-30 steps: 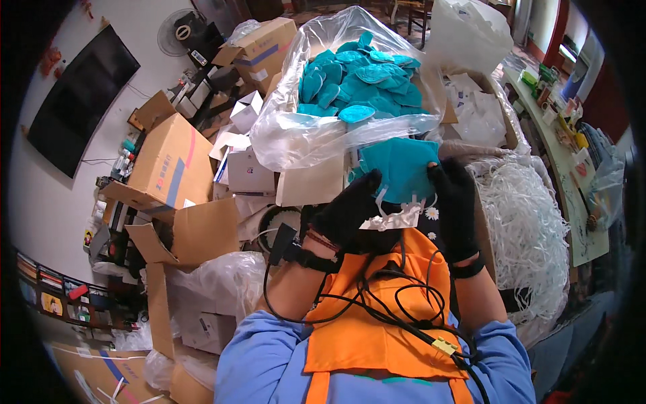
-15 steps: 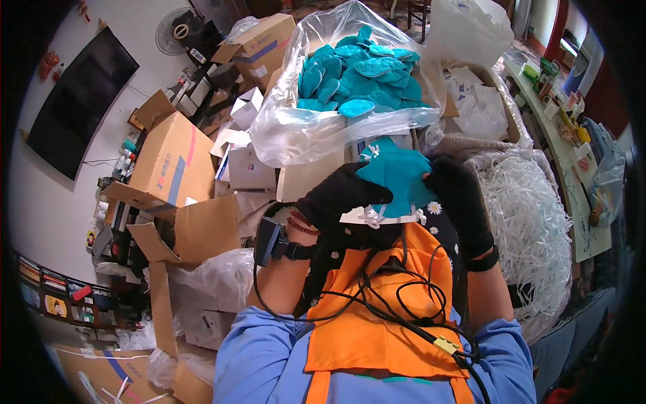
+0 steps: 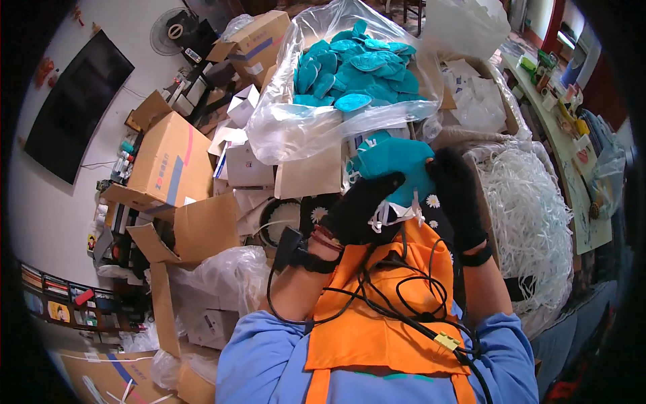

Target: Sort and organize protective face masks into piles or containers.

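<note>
Both my hands wear black gloves and hold a teal face mask (image 3: 404,168) with white straps in front of my chest. My left hand (image 3: 360,207) is closed on its left and lower edge, the thumb lying over the teal face. White strap ends (image 3: 387,215) hang beside that hand. At the mask's right edge my right hand (image 3: 459,198) pinches it, a bare fingertip showing. Whether more than one mask is in the hold I cannot tell. Just beyond, many teal masks (image 3: 367,67) lie heaped in a box lined with clear plastic (image 3: 282,138).
On the right stands a box full of white straps (image 3: 528,215). Open cardboard boxes (image 3: 168,161) and small white boxes (image 3: 249,165) crowd the left. Black cables (image 3: 377,296) lie over my orange apron (image 3: 377,337). A long cluttered table (image 3: 572,168) runs along the far right.
My left hand has moved right and nearer to me, its thumb now further over the mask. The mask has tilted, and its straps hang by the left hand.
</note>
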Demonstrator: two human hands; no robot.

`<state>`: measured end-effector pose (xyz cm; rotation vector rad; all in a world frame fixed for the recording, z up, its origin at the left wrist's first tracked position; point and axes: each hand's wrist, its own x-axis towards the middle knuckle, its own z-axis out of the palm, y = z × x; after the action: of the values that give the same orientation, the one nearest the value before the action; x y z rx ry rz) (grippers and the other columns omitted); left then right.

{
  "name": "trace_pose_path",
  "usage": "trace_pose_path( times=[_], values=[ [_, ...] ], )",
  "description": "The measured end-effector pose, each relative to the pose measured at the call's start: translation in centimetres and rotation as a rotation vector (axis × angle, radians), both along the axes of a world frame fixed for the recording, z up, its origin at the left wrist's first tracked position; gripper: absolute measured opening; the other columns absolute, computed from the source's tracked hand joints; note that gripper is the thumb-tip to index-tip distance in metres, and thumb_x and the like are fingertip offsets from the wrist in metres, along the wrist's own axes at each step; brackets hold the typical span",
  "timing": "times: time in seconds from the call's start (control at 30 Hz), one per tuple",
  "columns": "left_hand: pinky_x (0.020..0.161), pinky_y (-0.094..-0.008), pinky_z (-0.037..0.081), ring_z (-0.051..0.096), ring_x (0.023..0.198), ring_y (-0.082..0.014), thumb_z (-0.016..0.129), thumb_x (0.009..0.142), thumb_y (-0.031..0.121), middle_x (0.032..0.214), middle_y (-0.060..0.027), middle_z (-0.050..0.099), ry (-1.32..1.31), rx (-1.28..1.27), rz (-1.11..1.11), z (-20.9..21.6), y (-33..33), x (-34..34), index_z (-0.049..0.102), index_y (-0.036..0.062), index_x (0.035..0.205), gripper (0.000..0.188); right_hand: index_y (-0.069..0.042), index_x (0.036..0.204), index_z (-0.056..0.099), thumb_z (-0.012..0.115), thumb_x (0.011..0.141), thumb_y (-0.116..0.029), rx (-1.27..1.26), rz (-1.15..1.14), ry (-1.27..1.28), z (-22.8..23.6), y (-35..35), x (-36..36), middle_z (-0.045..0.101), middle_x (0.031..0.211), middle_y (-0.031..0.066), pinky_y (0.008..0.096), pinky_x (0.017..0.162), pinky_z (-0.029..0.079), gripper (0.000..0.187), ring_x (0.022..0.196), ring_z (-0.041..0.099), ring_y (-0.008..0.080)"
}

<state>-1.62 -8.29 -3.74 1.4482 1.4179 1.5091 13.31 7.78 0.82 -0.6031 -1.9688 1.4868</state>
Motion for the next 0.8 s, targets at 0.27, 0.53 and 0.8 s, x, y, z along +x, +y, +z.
trace_pose_path(
  times=[0.27, 0.53, 0.8],
  values=[
    [0.077, -0.0293, 0.049, 0.058, 0.091, -0.0134, 0.061, 0.089, 0.024, 0.112, -0.0058, 0.057, -0.238, -0.005, 0.247, 4.5, 1.2, 0.8, 0.05, 0.0038, 0.125, 0.043, -0.002, 0.12, 0.054, 0.06, 0.084, -0.012, 0.204, 0.144, 0.249, 0.7, -3.0, -1.9, 0.063, 0.103, 0.0114, 0.0307, 0.077, 0.047, 0.038, 0.096, 0.059, 0.0165],
    [0.077, -0.0253, 0.046, 0.056, 0.092, -0.011, 0.055, 0.093, 0.026, 0.108, -0.0002, 0.058, -0.296, 0.041, 0.44, 8.3, -1.5, -2.0, 0.057, 0.0124, 0.119, 0.029, 0.0, 0.106, 0.062, 0.059, 0.078, -0.013, -0.296, 0.042, 0.045, -5.1, 3.2, 2.8, 0.065, 0.092, 0.0041, 0.0258, 0.067, 0.048, 0.032, 0.075, 0.06, 0.0133],
    [0.07, -0.0282, 0.046, 0.056, 0.081, -0.0133, 0.058, 0.091, 0.024, 0.093, -0.0058, 0.062, -0.406, -0.211, 0.496, 7.3, 0.1, -1.8, 0.059, 0.0039, 0.109, 0.027, 0.0, 0.109, 0.06, 0.063, 0.081, -0.013, -0.223, -0.013, -0.183, -0.5, 5.1, 6.0, 0.063, 0.095, 0.005, 0.0264, 0.079, 0.048, 0.031, 0.09, 0.059, 0.0127]
  ],
)
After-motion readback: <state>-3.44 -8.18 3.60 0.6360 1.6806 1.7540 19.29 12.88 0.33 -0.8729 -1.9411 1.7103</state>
